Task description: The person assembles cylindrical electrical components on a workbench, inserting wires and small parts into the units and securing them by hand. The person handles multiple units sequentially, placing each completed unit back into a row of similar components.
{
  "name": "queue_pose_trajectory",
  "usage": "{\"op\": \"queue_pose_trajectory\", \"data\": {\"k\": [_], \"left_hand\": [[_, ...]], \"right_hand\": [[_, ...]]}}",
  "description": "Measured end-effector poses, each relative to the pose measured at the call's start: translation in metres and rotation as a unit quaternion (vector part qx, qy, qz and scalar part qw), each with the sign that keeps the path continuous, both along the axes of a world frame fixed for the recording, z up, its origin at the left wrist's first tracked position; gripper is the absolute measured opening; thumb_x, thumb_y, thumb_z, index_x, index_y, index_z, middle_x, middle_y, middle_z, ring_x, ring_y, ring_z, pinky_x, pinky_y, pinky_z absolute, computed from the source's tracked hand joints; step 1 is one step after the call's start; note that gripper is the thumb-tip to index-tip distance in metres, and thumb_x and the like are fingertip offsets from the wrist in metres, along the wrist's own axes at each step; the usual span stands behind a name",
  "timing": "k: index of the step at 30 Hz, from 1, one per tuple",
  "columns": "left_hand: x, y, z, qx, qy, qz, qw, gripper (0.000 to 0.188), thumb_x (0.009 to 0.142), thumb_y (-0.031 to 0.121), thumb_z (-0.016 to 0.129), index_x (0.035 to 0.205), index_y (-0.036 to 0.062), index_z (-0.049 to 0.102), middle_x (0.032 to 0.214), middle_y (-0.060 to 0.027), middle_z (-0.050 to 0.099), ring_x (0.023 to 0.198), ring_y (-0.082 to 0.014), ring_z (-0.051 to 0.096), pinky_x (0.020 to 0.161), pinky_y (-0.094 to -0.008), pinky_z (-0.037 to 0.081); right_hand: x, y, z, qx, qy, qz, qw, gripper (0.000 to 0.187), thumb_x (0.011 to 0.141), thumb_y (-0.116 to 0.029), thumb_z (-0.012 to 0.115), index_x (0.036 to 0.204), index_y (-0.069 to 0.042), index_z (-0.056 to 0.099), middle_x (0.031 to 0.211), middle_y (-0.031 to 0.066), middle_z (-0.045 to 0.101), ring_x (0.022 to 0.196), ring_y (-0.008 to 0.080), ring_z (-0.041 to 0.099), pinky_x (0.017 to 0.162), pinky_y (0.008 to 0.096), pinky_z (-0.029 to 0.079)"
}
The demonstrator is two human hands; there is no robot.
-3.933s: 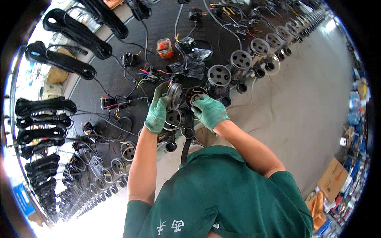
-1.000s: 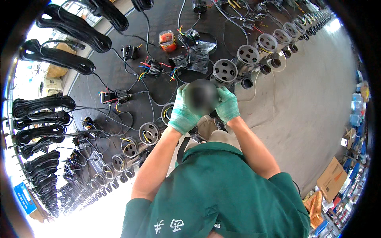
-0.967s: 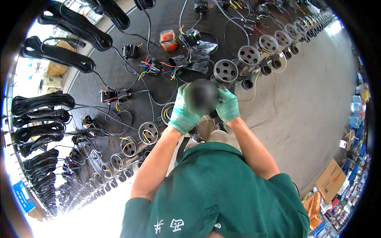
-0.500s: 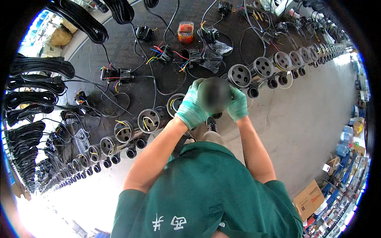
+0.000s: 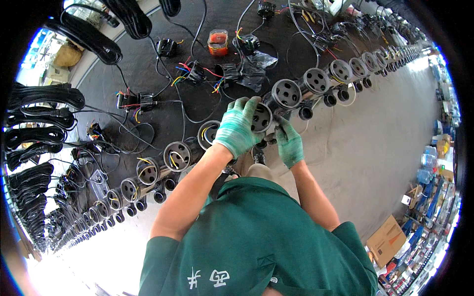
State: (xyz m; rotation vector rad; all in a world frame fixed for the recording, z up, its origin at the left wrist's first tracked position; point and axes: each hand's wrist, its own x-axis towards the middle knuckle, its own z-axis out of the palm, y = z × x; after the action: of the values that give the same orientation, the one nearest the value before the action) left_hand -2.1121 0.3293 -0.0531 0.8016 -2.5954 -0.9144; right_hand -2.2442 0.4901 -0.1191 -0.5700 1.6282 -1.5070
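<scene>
My left hand (image 5: 238, 126), in a green striped glove, wraps round a dark grey cylindrical housing (image 5: 262, 119) whose round end face has several holes. The housing sits at the table edge, in line with similar ones. My right hand (image 5: 289, 143), gloved the same way, is at the housing's lower right side with its fingers curled inward. What lies between those fingertips is hard to make out. Just right of my hands stands another housing (image 5: 286, 93) with a holed face. To the left is an open-ended housing (image 5: 209, 134) with yellow wire inside.
Along the dark table's edge (image 5: 163, 116) runs a long row of housings with short side tubes. Wired black connectors (image 5: 196, 74), a small orange-red container (image 5: 217, 43) and crumpled plastic (image 5: 254, 74) lie behind. Coiled black cables (image 5: 47, 96) hang left; a cardboard box (image 5: 386, 241) stands right.
The blurred round housing that was held up close between both hands is now lower, in the row at the table edge. My right hand has moved down and left along its side.
</scene>
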Motion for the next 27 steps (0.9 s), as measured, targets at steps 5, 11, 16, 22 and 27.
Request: {"op": "queue_pose_trajectory", "data": {"k": [5,11,16,22,27], "left_hand": [[-0.005,-0.008,0.005,-0.029,-0.096,-0.021,0.995,0.103,0.066,0.029,0.096,0.154,0.004,0.049,0.146,-0.0252,0.052,0.132,-0.0451,0.054,0.113,-0.0474,0.05],[-0.017,-0.023,0.023,-0.041,-0.199,-0.06,0.977,0.107,0.066,0.036,0.098,0.156,0.0036,0.05,0.146,-0.0282,0.051,0.132,-0.0454,0.056,0.113,-0.0463,0.05],[-0.036,-0.029,0.039,-0.054,-0.293,-0.128,0.946,0.099,0.069,0.033,0.096,0.158,0.0283,0.051,0.148,-0.0278,0.05,0.116,-0.0446,0.069,0.1,-0.0474,0.059],[-0.045,-0.038,0.036,-0.05,-0.343,-0.185,0.919,0.099,0.068,0.033,0.097,0.156,0.0267,0.052,0.142,-0.0258,0.056,0.115,-0.0444,0.07,0.097,-0.0489,0.06],[-0.038,-0.038,0.037,-0.066,-0.31,-0.198,0.927,0.1,0.067,0.038,0.097,0.156,0.0232,0.052,0.137,-0.0249,0.059,0.112,-0.0434,0.071,0.093,-0.0496,0.061]], "right_hand": [[0.006,0.01,0.002,0.004,0.066,0.025,0.998,0.04,0.102,0.001,0.059,0.141,-0.005,0.065,0.123,0.0128,0.076,0.107,0.0182,0.072,0.093,0.0323,0.058],[0.008,0.016,-0.001,-0.028,0.229,0.067,0.971,0.039,0.099,0.0,0.064,0.137,-0.005,0.067,0.125,0.0207,0.074,0.107,0.0287,0.076,0.092,0.0371,0.058],[0.007,0.029,-0.006,0.006,0.253,0.075,0.964,0.038,0.098,-0.003,0.066,0.136,-0.005,0.068,0.119,0.0227,0.075,0.106,0.0376,0.075,0.089,0.0412,0.059],[0.015,0.044,-0.006,0.015,0.295,0.098,0.95,0.037,0.098,-0.007,0.066,0.135,-0.005,0.069,0.113,0.021,0.076,0.099,0.0363,0.075,0.085,0.0418,0.059],[0.025,0.052,0.006,0.093,0.298,0.113,0.943,0.035,0.098,-0.01,0.067,0.133,-0.007,0.071,0.112,0.0205,0.076,0.091,0.0358,0.074,0.081,0.0422,0.059]]}}
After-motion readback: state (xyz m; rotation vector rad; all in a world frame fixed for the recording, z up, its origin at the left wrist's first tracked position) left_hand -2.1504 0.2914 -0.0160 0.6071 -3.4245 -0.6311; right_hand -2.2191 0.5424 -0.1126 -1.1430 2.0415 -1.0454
